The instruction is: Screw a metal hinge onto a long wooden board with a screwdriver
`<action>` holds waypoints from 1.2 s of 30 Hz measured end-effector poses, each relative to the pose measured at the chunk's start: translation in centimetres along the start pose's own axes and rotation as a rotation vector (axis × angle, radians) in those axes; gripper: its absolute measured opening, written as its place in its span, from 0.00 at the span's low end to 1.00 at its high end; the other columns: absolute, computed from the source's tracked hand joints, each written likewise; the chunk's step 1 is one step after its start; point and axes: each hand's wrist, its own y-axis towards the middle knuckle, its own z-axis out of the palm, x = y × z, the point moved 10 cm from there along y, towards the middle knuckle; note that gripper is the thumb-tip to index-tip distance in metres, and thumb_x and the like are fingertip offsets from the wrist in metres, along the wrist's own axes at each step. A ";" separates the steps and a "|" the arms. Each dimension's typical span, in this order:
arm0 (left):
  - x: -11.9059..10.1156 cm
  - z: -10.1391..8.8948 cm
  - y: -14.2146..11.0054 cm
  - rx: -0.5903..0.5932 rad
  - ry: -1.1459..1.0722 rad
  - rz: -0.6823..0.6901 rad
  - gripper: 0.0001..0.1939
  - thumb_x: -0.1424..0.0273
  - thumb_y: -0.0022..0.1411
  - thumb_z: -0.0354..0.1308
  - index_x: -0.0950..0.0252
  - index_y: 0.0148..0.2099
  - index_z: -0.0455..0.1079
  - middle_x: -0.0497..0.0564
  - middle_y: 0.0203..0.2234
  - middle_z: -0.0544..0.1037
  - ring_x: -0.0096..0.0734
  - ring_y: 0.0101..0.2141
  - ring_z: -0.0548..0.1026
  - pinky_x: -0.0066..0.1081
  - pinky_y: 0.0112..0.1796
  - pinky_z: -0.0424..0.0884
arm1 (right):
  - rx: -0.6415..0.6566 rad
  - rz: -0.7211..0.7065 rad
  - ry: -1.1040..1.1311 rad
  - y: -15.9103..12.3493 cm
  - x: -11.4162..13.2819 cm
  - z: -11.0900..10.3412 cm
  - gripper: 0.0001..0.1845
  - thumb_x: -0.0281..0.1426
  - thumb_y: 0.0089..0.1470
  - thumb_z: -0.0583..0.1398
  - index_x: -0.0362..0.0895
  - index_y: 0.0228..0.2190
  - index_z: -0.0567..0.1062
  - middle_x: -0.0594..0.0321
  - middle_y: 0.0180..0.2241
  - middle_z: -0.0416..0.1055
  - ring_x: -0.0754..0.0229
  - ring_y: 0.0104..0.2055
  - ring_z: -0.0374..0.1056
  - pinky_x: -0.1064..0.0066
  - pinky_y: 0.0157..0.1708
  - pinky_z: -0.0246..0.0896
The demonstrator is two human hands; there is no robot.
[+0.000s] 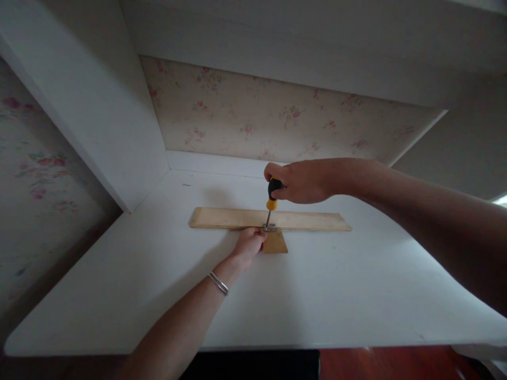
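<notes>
My right hand (pixel 295 182) is closed around the black and yellow handle of a screwdriver (pixel 271 203), held nearly upright. Its tip meets a small metal hinge (pixel 270 228), which lies across the joint between a long wooden board (pixel 225 217) and a short wooden piece (pixel 276 243). The long board runs sideways, and the short piece sits against its near edge. My left hand (pixel 249 244) has its fingers closed at the left side of the short piece, beside the hinge. Its fingertips are partly hidden. Any screw under the tip is too small to make out.
Both boards lie on a white tabletop (pixel 348 295) with a rounded front edge. A white upright panel (pixel 91 105) stands at the left, and a white overhang (pixel 297 47) spans above. Floral wallpaper (pixel 253 111) covers the back. Reddish floor (pixel 380 364) shows below.
</notes>
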 end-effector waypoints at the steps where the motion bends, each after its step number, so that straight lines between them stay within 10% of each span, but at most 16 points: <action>1: 0.0 -0.1 0.0 -0.006 0.001 -0.001 0.04 0.76 0.55 0.59 0.68 0.27 0.72 0.51 0.25 0.75 0.26 0.25 0.68 0.28 0.28 0.60 | -0.023 0.029 -0.044 0.0 -0.3 -0.2 0.24 0.47 0.58 0.54 0.46 0.49 0.71 0.52 0.32 0.76 0.49 0.32 0.71 0.60 0.31 0.60; 36: -0.4 -0.3 0.7 -0.135 0.069 0.000 0.05 0.73 0.51 0.58 0.68 0.25 0.71 0.49 0.20 0.72 0.25 0.22 0.66 0.25 0.23 0.56 | -0.039 -0.022 0.002 1.2 -0.9 0.1 0.30 0.50 0.58 0.52 0.46 0.56 0.64 0.52 0.41 0.75 0.51 0.38 0.71 0.64 0.34 0.58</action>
